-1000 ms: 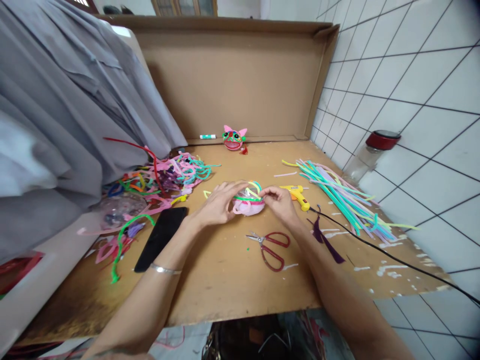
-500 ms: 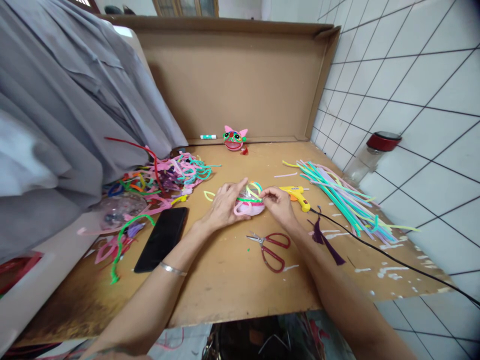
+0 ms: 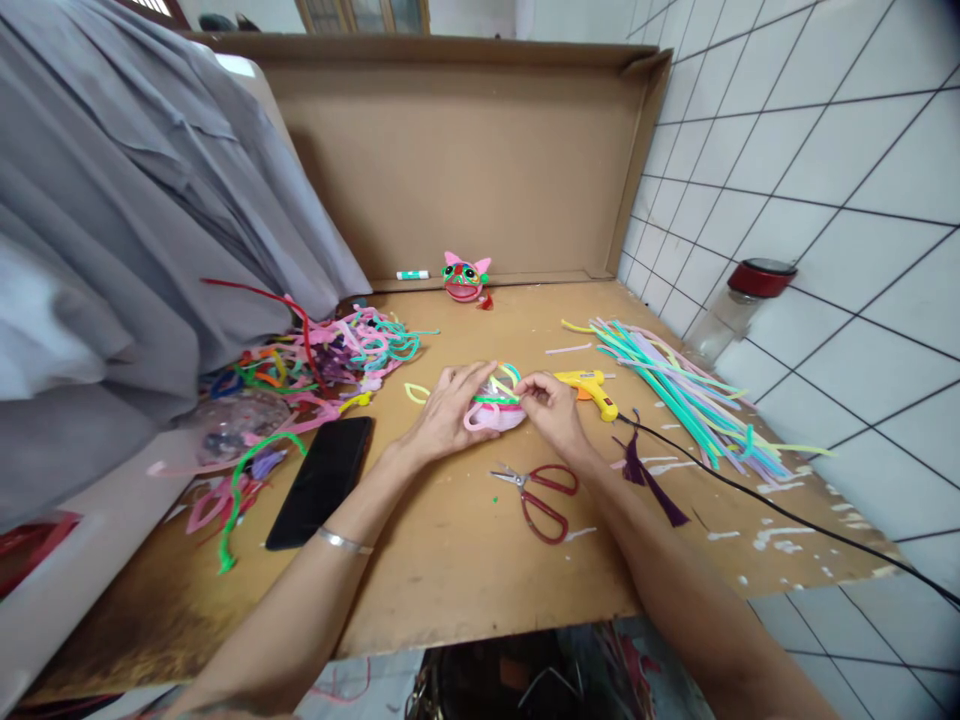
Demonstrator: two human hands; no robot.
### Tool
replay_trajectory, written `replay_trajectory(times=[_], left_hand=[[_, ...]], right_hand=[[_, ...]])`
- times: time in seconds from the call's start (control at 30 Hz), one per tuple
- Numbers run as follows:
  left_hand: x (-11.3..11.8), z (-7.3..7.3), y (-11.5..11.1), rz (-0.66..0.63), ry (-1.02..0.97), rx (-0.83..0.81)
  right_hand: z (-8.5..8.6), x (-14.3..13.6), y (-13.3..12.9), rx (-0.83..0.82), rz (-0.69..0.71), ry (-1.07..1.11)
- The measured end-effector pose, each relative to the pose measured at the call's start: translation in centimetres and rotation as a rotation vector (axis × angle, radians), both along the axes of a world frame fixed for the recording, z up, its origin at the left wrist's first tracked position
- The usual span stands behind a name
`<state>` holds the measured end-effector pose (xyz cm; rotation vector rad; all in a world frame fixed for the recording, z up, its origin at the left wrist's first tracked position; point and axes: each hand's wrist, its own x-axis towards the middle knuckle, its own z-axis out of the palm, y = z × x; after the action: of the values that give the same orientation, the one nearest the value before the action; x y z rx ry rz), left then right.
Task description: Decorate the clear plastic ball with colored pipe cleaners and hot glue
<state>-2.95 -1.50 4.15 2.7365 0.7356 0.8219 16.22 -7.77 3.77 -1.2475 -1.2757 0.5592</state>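
Observation:
Between my hands, at mid-table, is a small rounded pipe-cleaner craft piece (image 3: pixel 496 414) with a lilac base, green and pink bands and yellow loops on top. My left hand (image 3: pixel 455 408) is wrapped round its left side, thumb low and fingers over the top. At its right edge my right hand (image 3: pixel 552 408) has thumb and forefinger pinched together against the green band. Whatever lies between those fingertips is too small to make out. Close by on the right lies a yellow hot glue gun (image 3: pixel 592 390). Red-handled scissors (image 3: pixel 541 493) rest nearer me, blades partly apart.
Pipe cleaners (image 3: pixel 667 390) lie bundled at right, before a red-lidded jar (image 3: pixel 739 305). A tangled pile (image 3: pixel 345 350) and black phone (image 3: pixel 321 482) are at left. A pink-eared craft head (image 3: pixel 465 278) and glue stick (image 3: pixel 412 275) stand at back. The black cord (image 3: pixel 750 493) crosses right; a purple tassel (image 3: pixel 649 480) lies near it.
The whole view has shifted slightly. My left hand still holds the craft piece, and my right fingertips stay pinched at its right edge with hardly any movement.

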Motion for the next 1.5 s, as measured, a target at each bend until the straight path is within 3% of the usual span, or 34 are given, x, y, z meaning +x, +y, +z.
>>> replay_trajectory(times=[0.4, 0.7, 0.9, 1.1, 1.17, 1.23, 1.33, 1.43, 1.5], left_hand=[[-0.3, -0.4, 0.1, 0.024, -0.014, -0.021], [0.1, -0.9, 0.1, 0.066, 0.046, 0.102], [0.7, -1.0, -0.3, 0.019, -0.036, 0.081], [0.7, -1.2, -0.1, -0.027, -0.106, 0.049], [0.5, -1.3, 0.0, -0.014, -0.135, 0.016], [0.3, -1.4, 0.0, 0.015, -0.161, -0.018], [0.0, -1.4, 0.1, 0.049, -0.213, -0.051], [-0.1, -1.5, 0.4, 0.055, -0.268, -0.081], [-0.1, -1.6, 0.6, 0.064, -0.29, -0.106]], right_hand=[[0.5, -0.1, -0.2, -0.029, 0.02, 0.012], [0.4, -0.3, -0.2, -0.008, 0.023, 0.038], [0.2, -0.1, -0.1, -0.021, 0.036, 0.021], [0.7, 1.5, 0.2, -0.054, 0.141, -0.072], [1.1, 3.0, 0.2, -0.077, 0.034, -0.19], [1.5, 4.6, 0.0, -0.122, -0.257, -0.419], [1.8, 6.5, -0.4, -0.388, -0.589, -0.853], [1.5, 7.1, -0.7, -0.697, -0.627, -1.024], [1.2, 7.1, -0.6, -0.767, -0.596, -1.048]])
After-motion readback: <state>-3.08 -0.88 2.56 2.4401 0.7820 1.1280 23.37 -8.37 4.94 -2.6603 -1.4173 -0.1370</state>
